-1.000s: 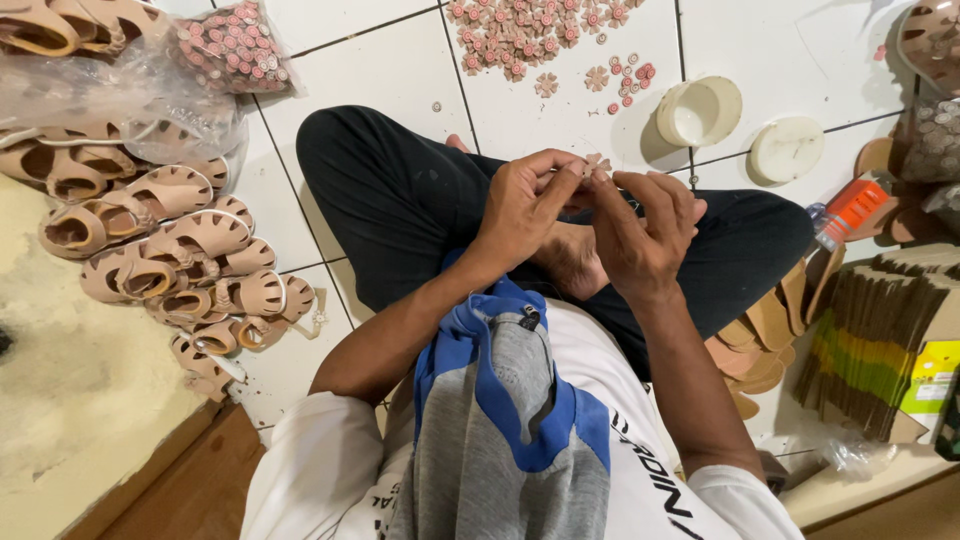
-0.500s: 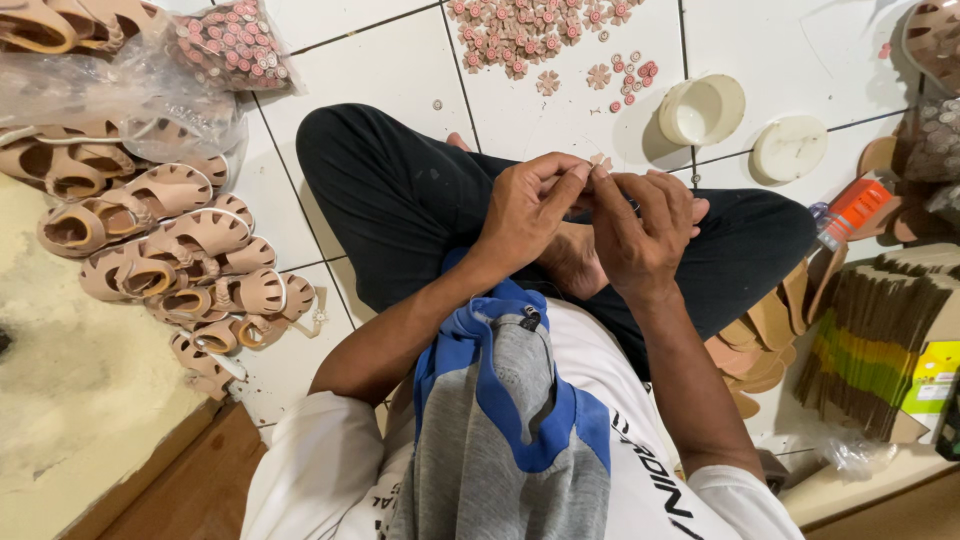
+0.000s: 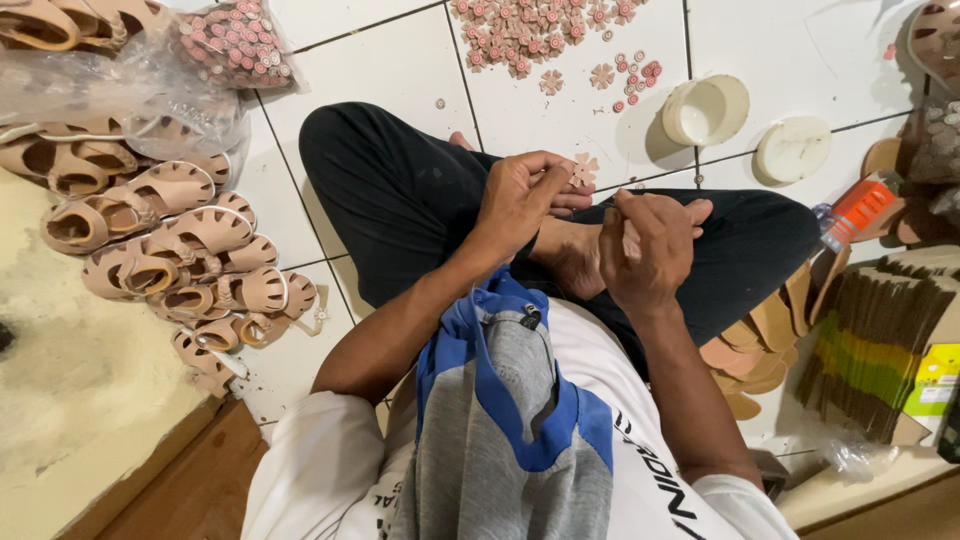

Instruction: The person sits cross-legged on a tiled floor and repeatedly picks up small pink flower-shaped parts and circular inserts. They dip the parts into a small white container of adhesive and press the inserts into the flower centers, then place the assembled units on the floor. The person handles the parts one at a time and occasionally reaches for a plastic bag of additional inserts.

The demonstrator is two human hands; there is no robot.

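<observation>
Item: small tan flower-shaped ornament (image 3: 583,170), pinched at the fingertips of the left hand (image 3: 520,200). Its flat face is turned up toward the camera and it juts past the fingertips toward the far tiles; being round and petalled, it shows no clear long axis

Left hand: thumb and forefinger closed on the near edge of the ornament, the other fingers curled beneath

Right hand: (image 3: 645,245) just beside the left, fingers curled inward over something pale that is mostly hidden; what it grips cannot be told. Its fingertips lie close to the ornament without visibly touching it

Beneath both hands: crossed legs in black trousers (image 3: 400,200) and a bare foot (image 3: 575,262)

Beyond the fingertips: a scatter of pink and tan flower pieces (image 3: 530,30) on the white tiled floor (image 3: 400,70); two round cream lids (image 3: 705,110) off to the right of them

Left of the left hand: a heap of tan sandals (image 3: 180,250), and a clear bag of flower pieces (image 3: 232,45) further off

Right of the right hand: a stack of tan soles (image 3: 770,340), an orange bottle (image 3: 860,205), bundled flat brown pieces (image 3: 875,340)
</observation>
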